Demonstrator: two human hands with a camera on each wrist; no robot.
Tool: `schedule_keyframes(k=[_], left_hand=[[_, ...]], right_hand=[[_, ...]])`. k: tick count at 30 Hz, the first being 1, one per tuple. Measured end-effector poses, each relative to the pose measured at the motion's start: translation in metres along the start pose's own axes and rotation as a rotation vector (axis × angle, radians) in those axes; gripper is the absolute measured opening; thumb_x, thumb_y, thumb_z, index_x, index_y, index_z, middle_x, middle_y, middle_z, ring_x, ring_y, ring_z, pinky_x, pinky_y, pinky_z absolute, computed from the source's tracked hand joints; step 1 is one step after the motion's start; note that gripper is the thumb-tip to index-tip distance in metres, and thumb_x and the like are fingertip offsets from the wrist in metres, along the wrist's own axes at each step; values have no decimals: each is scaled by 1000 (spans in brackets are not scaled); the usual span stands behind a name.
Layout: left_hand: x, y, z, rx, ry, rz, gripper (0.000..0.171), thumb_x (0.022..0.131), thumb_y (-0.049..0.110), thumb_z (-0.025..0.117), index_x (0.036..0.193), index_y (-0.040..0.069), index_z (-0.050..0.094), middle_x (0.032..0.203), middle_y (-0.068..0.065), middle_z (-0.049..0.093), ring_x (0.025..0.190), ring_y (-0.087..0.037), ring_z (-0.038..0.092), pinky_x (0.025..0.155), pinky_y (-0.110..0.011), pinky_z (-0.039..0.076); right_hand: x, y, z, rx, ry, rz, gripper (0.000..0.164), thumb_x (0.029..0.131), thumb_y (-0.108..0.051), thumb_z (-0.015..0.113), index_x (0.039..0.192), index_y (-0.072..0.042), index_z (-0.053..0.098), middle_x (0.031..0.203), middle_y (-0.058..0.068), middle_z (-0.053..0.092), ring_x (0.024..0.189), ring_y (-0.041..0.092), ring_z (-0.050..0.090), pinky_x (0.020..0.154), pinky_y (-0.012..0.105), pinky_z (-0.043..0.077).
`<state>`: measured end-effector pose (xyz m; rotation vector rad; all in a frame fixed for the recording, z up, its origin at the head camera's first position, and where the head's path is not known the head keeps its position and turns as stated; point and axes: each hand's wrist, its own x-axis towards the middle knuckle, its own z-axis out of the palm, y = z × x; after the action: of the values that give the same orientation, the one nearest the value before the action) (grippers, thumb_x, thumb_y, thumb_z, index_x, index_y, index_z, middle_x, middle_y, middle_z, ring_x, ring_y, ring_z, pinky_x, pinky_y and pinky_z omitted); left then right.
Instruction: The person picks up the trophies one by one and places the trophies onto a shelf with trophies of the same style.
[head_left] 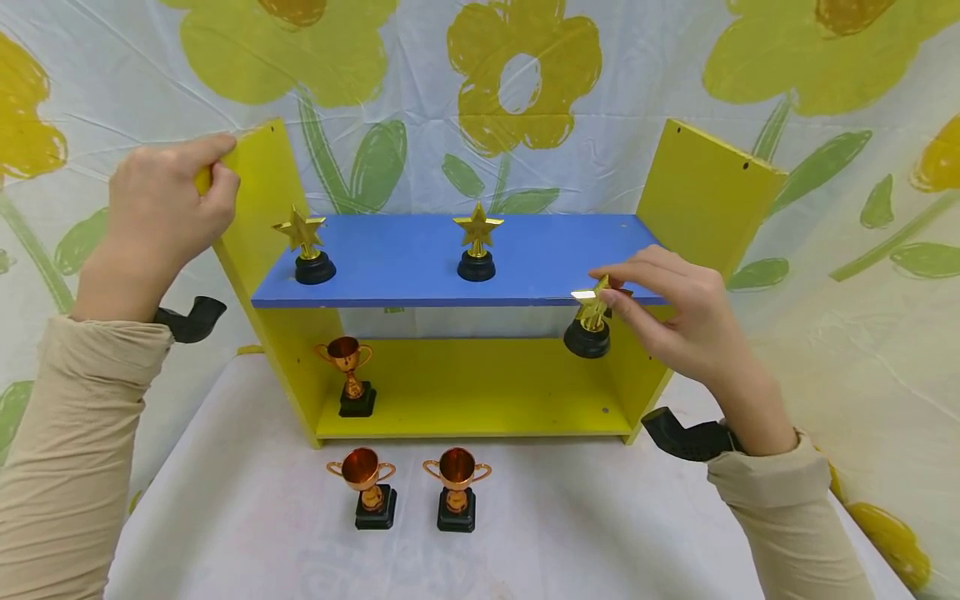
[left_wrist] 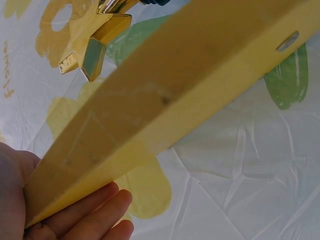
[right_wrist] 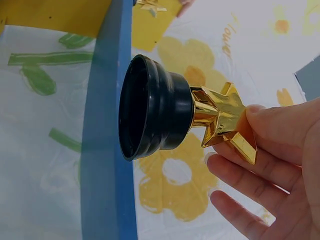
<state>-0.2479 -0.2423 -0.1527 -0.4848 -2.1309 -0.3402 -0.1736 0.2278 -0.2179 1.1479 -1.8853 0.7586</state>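
My right hand (head_left: 675, 312) pinches a gold star trophy (head_left: 592, 321) by its star, between thumb and fingers. Its round black base (right_wrist: 157, 107) hangs in front of the blue shelf's right front edge. At the left, my left hand (head_left: 168, 208) grips the upper edge of the yellow side panel (left_wrist: 125, 110), thumb on one face and fingers on the other. On the blue shelf (head_left: 390, 250) stand two more star trophies, one at the left end (head_left: 306, 246) and one near the middle (head_left: 477, 243).
A bronze cup trophy (head_left: 352, 377) stands at the left of the lower yellow shelf (head_left: 480, 392). Two similar cups, one on the left (head_left: 367, 487) and one on the right (head_left: 456, 489), stand on the white tabletop (head_left: 570, 525). The right side panel (head_left: 705, 192) rises beside my right hand.
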Motion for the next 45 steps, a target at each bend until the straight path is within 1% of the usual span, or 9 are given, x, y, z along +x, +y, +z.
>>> schedule_keyframes(k=[2,9,12,17,22,27,35,42,45], left_hand=[[0,0,0,0,1,0,41,90,5,43,120,2,71,110,-23,69,55,-39,49,52,-46,30],[1,0,0,11,-15,-14,43,90,5,42,121,2,70,108,-24,70,45,-25,34,49,-42,26],[1,0,0,12,-17,-11,43,90,4,42,121,2,70,109,-24,70,45,-24,34,48,-42,27],[1,-1,1,14,-19,-2,42,90,4,42,120,1,70,108,-24,70,46,-24,33,48,-42,27],[1,-1,1,14,-20,-5,42,90,4,41,121,1,70,109,-24,69,46,-28,37,49,-43,27],[0,1,1,13,-14,-7,42,90,5,42,121,1,70,109,-24,69,53,-38,47,51,-45,30],[-1,0,0,12,-4,3,42,90,5,42,120,1,70,109,-24,70,53,-38,48,51,-44,29],[0,0,1,12,-7,-4,42,89,4,42,120,1,71,108,-24,70,50,-33,42,50,-43,28],[0,0,1,7,-3,-8,41,90,4,42,119,1,71,108,-24,70,52,-36,46,51,-45,30]], right_hand=[[3,0,-1,0,8,-5,43,99,-36,60,96,4,75,88,11,71,75,10,54,71,16,41],[11,1,-7,12,34,-2,45,98,-38,61,95,5,75,86,13,71,76,10,55,73,16,42],[11,2,-9,15,29,6,45,98,-37,61,95,6,75,87,14,71,77,9,55,73,16,42],[12,4,-13,4,13,30,34,96,-27,64,96,5,75,89,13,72,78,7,56,73,17,41],[17,6,-17,-26,-2,61,14,89,-5,70,98,4,75,89,12,72,78,6,55,72,17,41],[23,8,-19,-56,-11,77,19,80,9,72,97,3,75,92,12,73,80,5,56,71,19,41],[31,18,-22,-97,4,90,19,77,15,71,93,5,75,90,15,73,79,2,54,71,17,39],[37,26,-27,-144,-33,136,15,84,11,68,97,7,74,95,17,73,84,-2,56,76,17,42],[39,30,-27,-155,-33,141,14,85,10,68,98,7,74,96,18,73,83,-3,56,75,16,42]])
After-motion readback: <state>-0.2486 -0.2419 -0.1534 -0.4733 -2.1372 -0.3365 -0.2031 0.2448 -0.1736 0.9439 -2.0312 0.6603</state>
